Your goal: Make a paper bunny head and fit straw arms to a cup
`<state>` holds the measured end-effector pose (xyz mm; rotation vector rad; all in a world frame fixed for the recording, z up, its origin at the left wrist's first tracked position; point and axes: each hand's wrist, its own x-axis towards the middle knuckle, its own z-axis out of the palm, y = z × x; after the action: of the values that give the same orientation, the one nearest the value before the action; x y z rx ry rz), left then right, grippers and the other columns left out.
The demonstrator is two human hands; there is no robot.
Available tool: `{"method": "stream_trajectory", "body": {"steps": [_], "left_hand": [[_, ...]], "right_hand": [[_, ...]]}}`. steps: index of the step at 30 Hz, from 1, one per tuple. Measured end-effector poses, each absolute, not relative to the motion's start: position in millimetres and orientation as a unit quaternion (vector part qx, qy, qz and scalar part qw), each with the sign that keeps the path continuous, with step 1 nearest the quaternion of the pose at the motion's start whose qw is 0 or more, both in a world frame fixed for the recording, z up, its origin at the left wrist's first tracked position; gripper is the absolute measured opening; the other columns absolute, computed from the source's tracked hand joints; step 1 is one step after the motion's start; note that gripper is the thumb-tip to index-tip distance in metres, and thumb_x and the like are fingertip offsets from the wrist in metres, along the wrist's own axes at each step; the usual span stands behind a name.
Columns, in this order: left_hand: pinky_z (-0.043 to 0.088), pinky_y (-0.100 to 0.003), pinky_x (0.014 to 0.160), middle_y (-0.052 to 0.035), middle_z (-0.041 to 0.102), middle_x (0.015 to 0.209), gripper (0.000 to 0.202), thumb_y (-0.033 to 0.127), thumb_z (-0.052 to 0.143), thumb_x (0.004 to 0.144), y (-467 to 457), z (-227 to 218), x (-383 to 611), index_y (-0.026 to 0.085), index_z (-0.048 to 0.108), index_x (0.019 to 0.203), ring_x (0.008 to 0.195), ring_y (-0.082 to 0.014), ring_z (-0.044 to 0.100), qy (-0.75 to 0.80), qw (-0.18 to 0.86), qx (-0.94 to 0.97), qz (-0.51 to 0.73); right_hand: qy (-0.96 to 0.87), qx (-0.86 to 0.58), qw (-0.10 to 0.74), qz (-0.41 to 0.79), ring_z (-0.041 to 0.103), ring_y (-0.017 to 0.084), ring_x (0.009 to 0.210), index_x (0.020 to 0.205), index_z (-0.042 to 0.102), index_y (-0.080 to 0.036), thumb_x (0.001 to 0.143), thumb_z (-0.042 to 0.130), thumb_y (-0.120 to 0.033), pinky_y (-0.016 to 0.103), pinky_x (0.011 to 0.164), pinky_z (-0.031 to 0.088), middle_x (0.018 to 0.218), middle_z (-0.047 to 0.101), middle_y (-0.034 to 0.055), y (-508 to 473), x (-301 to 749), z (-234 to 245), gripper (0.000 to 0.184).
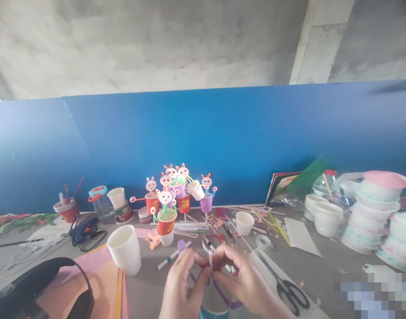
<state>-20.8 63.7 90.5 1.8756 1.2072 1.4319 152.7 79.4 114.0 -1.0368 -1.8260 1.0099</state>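
My left hand [187,280] and my right hand [244,277] meet at the bottom middle, fingertips pinched closely together. Between them both hands grip a narrow purple strip [222,292] where it crosses a thin pale stick [210,257]. One end of the strip trails down to the right. The stick runs down into a blue paper cup [215,313], partly cut off by the frame's lower edge. Fingers cover the spot where strip and stick meet, so I cannot tell whether they are tied or just touching.
Rabbit-faced cup figures [166,199] stand behind the hands. Black scissors [285,288] lie at the right, near stacked painted cups [372,212]. A tall white cup [125,249], coloured paper [99,283], a headset [79,274] and a glue gun [83,231] are at the left.
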Motion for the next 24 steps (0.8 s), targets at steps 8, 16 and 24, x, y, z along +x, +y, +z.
{"method": "stream_trajectory", "body": {"steps": [8,16,24], "left_hand": [[0.047,-0.020,0.056,-0.0001,0.060,0.073,0.023,0.040,0.064,0.088,60.6,99.7,-17.5,0.019,0.062,0.077,0.065,-0.0153,0.057,0.441,0.393,0.608,0.530],[0.040,-0.022,0.056,0.0013,0.053,0.073,0.031,0.046,0.069,0.084,66.7,96.3,-23.6,0.017,0.060,0.082,0.063,-0.0128,0.048,0.417,0.502,0.581,0.486],[0.036,-0.025,0.062,-0.0010,0.055,0.074,0.032,0.046,0.074,0.078,70.2,97.7,-25.8,0.016,0.062,0.077,0.071,-0.0159,0.047,0.426,0.515,0.563,0.486]], "right_hand": [[-0.752,-0.417,0.367,0.355,0.064,0.017,0.076,0.084,0.061,-0.022,0.081,0.064,-0.017,0.025,0.070,0.045,0.082,0.071,-0.0014,77.8,155.9,115.7,0.007],[-0.760,-0.416,0.354,0.352,0.063,0.017,0.075,0.082,0.060,-0.022,0.082,0.066,-0.019,0.025,0.069,0.045,0.081,0.071,-0.0013,77.7,157.8,117.7,0.007],[-0.772,-0.401,0.351,0.347,0.065,0.019,0.082,0.082,0.059,-0.022,0.084,0.064,-0.018,0.027,0.075,0.046,0.086,0.071,0.0003,76.5,159.8,118.7,0.007]]}}
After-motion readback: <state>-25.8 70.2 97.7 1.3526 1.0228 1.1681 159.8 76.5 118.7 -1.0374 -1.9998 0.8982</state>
